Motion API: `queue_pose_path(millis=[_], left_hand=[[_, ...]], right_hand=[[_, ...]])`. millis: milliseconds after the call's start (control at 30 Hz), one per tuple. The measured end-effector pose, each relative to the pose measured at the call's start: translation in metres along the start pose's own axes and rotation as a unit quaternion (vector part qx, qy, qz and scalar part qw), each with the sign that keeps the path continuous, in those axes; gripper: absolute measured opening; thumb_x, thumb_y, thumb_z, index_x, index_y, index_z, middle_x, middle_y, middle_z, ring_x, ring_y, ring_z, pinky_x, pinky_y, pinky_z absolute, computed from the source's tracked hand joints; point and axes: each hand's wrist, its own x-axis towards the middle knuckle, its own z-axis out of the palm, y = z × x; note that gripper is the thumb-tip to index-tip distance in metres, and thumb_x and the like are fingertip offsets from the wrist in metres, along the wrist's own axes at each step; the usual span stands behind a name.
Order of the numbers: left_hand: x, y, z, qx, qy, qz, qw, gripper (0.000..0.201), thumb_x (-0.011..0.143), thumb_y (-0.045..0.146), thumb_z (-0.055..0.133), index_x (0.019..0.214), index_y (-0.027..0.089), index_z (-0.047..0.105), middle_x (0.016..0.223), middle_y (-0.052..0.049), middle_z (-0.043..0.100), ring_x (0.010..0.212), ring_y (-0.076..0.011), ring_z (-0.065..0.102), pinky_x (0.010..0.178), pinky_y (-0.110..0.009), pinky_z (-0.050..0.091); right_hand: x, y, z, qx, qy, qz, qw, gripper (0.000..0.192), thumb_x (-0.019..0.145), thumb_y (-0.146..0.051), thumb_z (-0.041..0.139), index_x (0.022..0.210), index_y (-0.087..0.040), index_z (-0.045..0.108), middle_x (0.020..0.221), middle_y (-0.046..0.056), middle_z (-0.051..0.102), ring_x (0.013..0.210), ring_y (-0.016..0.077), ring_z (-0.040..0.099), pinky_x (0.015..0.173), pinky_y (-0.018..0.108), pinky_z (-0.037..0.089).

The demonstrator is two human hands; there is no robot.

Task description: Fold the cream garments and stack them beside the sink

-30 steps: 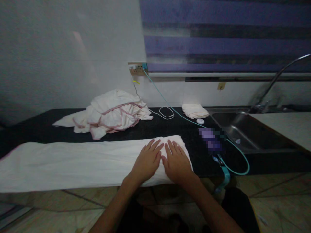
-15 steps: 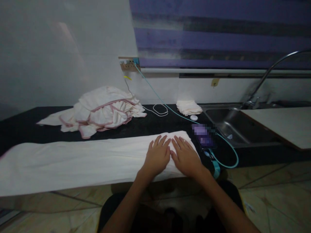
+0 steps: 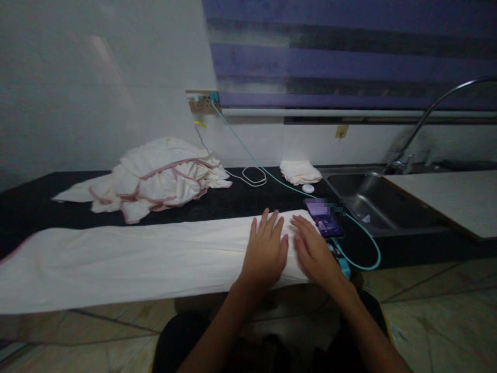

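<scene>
The long cream-white cloth folded into a narrow strip [image 3: 128,256] lay flat along the front edge of the black stone bench [image 3: 34,204], its near edge hanging a little over the lip. Both hands rested on its right end: the left hand [image 3: 267,251] pressed palm-down with fingers spread, the right hand [image 3: 313,248] just beside it, also flat and gripping nothing. Judging by its even, band-like shape, the lengthwise folding looked done; the strip had not yet been folded across. Behind it sat a crumpled heap of cream cloths with pink edging [image 3: 155,178], soft and unsorted, apparently still waiting. One small folded cream cloth [image 3: 300,171] lay near the dull steel sink [image 3: 373,199]. A glossy phone [image 3: 323,220] lay just beside the strip's right end.
</scene>
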Motion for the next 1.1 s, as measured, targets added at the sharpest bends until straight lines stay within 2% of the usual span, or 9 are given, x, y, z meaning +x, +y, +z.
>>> queue_pose_path(millis=[133,233,433,600,700,800,967,1033,1100], left_hand=[[-0.015,0.04,-0.006,-0.066,-0.034,0.106,0.992,0.066,0.096,0.03,0.053,0.155,0.004,0.04,0.166,-0.019,0.037,0.159,-0.03,0.025,0.128,-0.049,0.032],[-0.016,0.056,0.011,-0.072,-0.098,0.127,0.984,0.09,0.088,0.044,0.065,0.16,0.003,0.03,0.17,-0.019,0.027,0.16,-0.0336,0.021,0.128,-0.05,0.032],[-0.005,0.043,0.051,0.02,-0.165,0.134,0.977,0.089,0.089,0.04,0.065,0.162,0.004,0.028,0.171,-0.022,0.021,0.159,-0.0382,0.022,0.128,-0.055,0.026],[-0.008,0.033,0.037,-0.031,-0.179,0.169,0.969,0.078,0.091,0.035,0.062,0.16,0.01,0.035,0.17,-0.019,0.027,0.159,-0.0361,0.022,0.129,-0.055,0.024],[-0.005,0.033,0.022,-0.109,-0.2,0.133,0.965,0.067,0.093,0.025,0.054,0.157,0.012,0.042,0.167,-0.015,0.036,0.157,-0.0336,0.029,0.129,-0.055,0.026],[0.005,0.038,0.006,-0.25,-0.167,0.055,0.952,0.057,0.1,0.025,0.044,0.156,0.017,0.046,0.161,-0.012,0.047,0.151,-0.0274,0.042,0.129,-0.047,0.032],[0.022,0.054,-0.008,-0.457,-0.008,-0.082,0.885,0.052,0.108,0.039,0.034,0.153,0.019,0.052,0.159,-0.008,0.051,0.15,-0.0235,0.045,0.131,-0.041,0.029],[0.025,0.059,-0.007,-0.479,0.038,-0.128,0.868,0.054,0.107,0.042,0.038,0.153,0.019,0.051,0.158,-0.009,0.051,0.149,-0.0251,0.046,0.131,-0.043,0.028],[0.026,0.064,-0.004,-0.474,0.041,-0.115,0.872,0.056,0.106,0.04,0.041,0.157,0.019,0.046,0.162,-0.008,0.047,0.152,-0.0241,0.042,0.132,-0.043,0.026]], right_hand=[[-0.024,-0.008,-0.031,0.082,0.189,0.055,0.977,0.028,0.104,-0.031,0.047,0.117,-0.022,0.07,0.124,0.011,0.071,0.119,0.0252,0.065,0.107,0.047,0.049],[-0.055,-0.013,-0.045,0.083,0.274,0.141,0.948,0.025,0.102,-0.037,0.053,0.106,-0.021,0.072,0.111,0.009,0.072,0.108,0.0256,0.066,0.1,0.045,0.049],[-0.106,-0.011,-0.045,0.072,0.261,0.262,0.926,0.03,0.098,-0.046,0.058,0.104,-0.02,0.073,0.111,0.009,0.072,0.109,0.0279,0.065,0.094,0.042,0.049],[-0.11,-0.01,-0.045,0.103,0.224,0.305,0.92,0.031,0.097,-0.049,0.059,0.103,-0.021,0.073,0.11,0.009,0.074,0.107,0.029,0.066,0.093,0.043,0.05],[-0.1,-0.014,-0.043,0.147,0.196,0.306,0.92,0.031,0.097,-0.049,0.06,0.103,-0.022,0.073,0.111,0.01,0.074,0.108,0.0299,0.067,0.096,0.045,0.051],[-0.085,-0.017,-0.036,0.229,0.198,0.317,0.899,0.031,0.096,-0.05,0.062,0.105,-0.022,0.073,0.116,0.012,0.074,0.109,0.0298,0.07,0.096,0.046,0.055],[-0.043,-0.016,-0.009,0.414,0.218,0.3,0.831,0.045,0.1,-0.052,0.053,0.135,-0.025,0.061,0.146,0.015,0.061,0.131,0.0321,0.063,0.106,0.053,0.053],[-0.021,-0.013,0.004,0.417,0.193,0.276,0.844,0.058,0.104,-0.055,0.037,0.153,-0.025,0.049,0.155,0.016,0.053,0.139,0.0328,0.056,0.109,0.057,0.05],[-0.002,-0.013,0.017,0.331,0.15,0.214,0.907,0.063,0.107,-0.056,0.024,0.158,-0.023,0.043,0.154,0.017,0.054,0.14,0.0325,0.054,0.109,0.057,0.049]])
